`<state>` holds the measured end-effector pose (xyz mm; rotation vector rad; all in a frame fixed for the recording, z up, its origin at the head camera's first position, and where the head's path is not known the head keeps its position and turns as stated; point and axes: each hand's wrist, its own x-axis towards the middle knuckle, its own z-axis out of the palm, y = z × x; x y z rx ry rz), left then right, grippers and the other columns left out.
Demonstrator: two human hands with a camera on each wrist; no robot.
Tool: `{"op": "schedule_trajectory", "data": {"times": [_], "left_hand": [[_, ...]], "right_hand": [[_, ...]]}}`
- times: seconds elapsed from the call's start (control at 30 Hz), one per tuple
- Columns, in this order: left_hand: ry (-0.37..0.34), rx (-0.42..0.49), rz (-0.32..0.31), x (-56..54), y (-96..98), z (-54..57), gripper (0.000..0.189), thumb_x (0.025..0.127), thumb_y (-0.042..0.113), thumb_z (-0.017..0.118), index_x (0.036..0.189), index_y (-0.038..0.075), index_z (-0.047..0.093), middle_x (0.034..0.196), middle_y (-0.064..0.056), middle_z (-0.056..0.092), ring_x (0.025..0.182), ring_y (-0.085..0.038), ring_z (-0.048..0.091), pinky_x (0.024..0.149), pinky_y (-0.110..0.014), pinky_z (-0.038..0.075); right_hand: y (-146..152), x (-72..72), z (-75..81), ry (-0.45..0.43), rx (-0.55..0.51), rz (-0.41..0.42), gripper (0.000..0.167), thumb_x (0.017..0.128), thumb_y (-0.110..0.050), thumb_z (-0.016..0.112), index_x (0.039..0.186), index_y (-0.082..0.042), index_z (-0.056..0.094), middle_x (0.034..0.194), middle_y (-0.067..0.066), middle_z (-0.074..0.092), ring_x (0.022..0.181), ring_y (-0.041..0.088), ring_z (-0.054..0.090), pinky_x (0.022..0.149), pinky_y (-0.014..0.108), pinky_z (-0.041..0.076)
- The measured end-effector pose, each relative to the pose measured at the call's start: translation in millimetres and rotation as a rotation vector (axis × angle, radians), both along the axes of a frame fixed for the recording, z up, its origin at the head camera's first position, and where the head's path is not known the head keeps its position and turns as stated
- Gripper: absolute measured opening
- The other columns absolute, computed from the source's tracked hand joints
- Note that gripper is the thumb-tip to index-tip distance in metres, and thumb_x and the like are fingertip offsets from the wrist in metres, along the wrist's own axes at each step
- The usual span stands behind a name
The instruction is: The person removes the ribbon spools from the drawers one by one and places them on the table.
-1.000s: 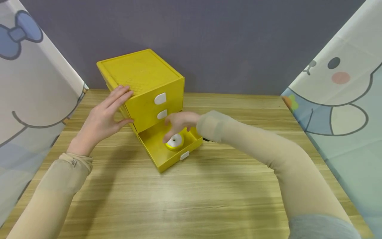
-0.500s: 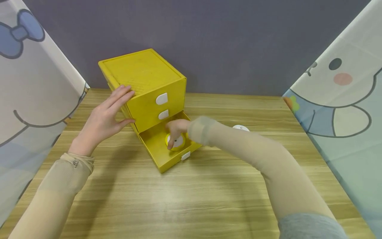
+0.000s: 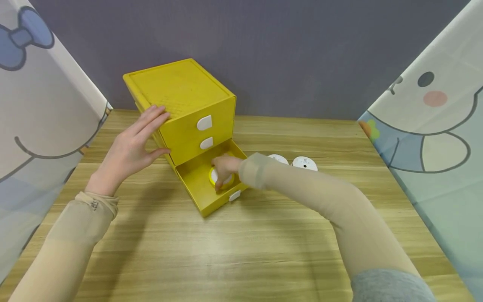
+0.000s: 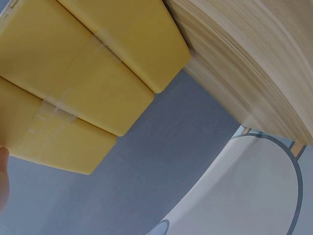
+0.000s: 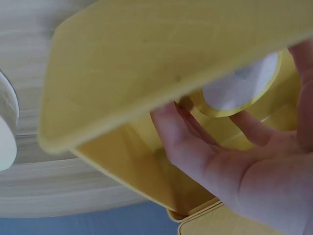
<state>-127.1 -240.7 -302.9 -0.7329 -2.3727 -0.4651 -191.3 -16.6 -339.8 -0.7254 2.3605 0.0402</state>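
A yellow drawer cabinet with white handles stands at an angle, its bottom drawer pulled out. In this drawer lies a ribbon spool with a yellow rim and white face. My right hand reaches down into the drawer with fingers and thumb curled round the spool, partly covering it. In the right wrist view, the drawer's wall hides part of the spool and fingertips. My left hand rests on the cabinet's left front corner, nearly straight fingers on the top edge and thumb at the front edge.
Two white spools stand on the wooden table right of the drawer, partly behind my right forearm. A grey panel rises at the back. Cartoon-printed cloths flank both sides.
My right hand has lowered and its fingers have come round the spool in the drawer. The forearm shifted left, uncovering two white spools. My left hand stays on the cabinet.
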Motion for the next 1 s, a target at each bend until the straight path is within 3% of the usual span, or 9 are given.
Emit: {"op": "schedule_trajectory", "data": {"times": [0.27, 0.57, 0.73, 1.0], "left_hand": [[0.000, 0.009, -0.008, -0.6, 0.7, 0.0, 0.096, 0.059, -0.004, 0.087, 0.143, 0.005, 0.043, 0.151, -0.012, 0.042, 0.141, -0.031, 0.038, 0.118, -0.028, 0.034], [0.015, 0.006, -0.010, -2.6, -0.9, -0.8, 0.096, 0.057, -0.003, 0.088, 0.142, 0.004, 0.044, 0.150, -0.013, 0.043, 0.140, -0.032, 0.039, 0.117, -0.029, 0.035], [0.016, 0.009, -0.014, -3.3, -2.0, -2.1, 0.096, 0.057, -0.004, 0.088, 0.142, 0.004, 0.045, 0.150, -0.012, 0.043, 0.140, -0.031, 0.039, 0.117, -0.027, 0.035], [0.010, 0.008, -0.011, -3.7, -3.3, -2.1, 0.096, 0.058, -0.003, 0.088, 0.142, 0.005, 0.044, 0.150, -0.012, 0.043, 0.140, -0.031, 0.039, 0.117, -0.027, 0.034]], "right_hand": [[1.3, 4.8, -2.7, 0.047, -0.032, -0.032, 0.083, 0.071, -0.032, 0.085, 0.140, -0.013, 0.043, 0.133, 0.004, 0.055, 0.121, 0.020, 0.051, 0.093, 0.033, 0.054], [0.9, -1.3, 3.8, 0.086, -0.054, -0.030, 0.078, 0.073, -0.032, 0.083, 0.140, -0.015, 0.046, 0.134, 0.004, 0.054, 0.116, 0.018, 0.052, 0.092, 0.035, 0.053], [9.3, -7.2, 20.5, 0.068, -0.109, -0.012, 0.079, 0.075, -0.030, 0.081, 0.143, -0.012, 0.043, 0.143, 0.004, 0.048, 0.128, 0.022, 0.047, 0.103, 0.035, 0.049], [51.0, -18.0, 66.3, 0.061, -0.277, -0.056, 0.081, 0.074, -0.023, 0.079, 0.143, -0.004, 0.040, 0.150, 0.011, 0.040, 0.136, 0.026, 0.041, 0.113, 0.038, 0.042]]}}
